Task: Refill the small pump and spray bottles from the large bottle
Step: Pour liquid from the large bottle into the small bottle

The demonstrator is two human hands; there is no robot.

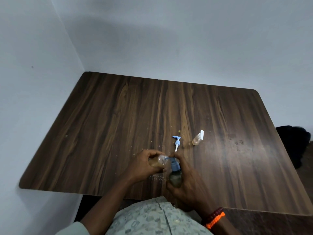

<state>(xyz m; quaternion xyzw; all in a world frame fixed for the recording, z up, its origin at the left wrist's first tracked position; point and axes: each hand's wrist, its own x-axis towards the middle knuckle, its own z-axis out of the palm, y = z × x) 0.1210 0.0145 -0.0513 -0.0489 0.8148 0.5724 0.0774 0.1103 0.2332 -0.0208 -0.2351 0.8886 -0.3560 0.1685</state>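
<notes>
Over table (118, 116): left hand (144, 165) grips small bottle (158, 161); right hand (184, 182) grips large bottle (175, 177).

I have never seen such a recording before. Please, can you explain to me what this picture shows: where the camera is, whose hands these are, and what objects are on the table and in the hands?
There is one picture, taken by a camera worn on a person's head; it looks forward and down. No machine is here, only the person's two bare hands.

The left hand holds a small clear bottle with brownish liquid, tilted, with its open mouth toward the other bottle. The right hand holds the large bottle, which is darker and has a blue pump top. Its spout points into the small bottle's mouth, and a finger rests on the pump, so the person seems to be pumping liquid across.

On the wooden table lie a loose blue-and-white pump head and, further right, a small spray bottle with a white top. Small crumbs or drops are scattered near them.
</notes>
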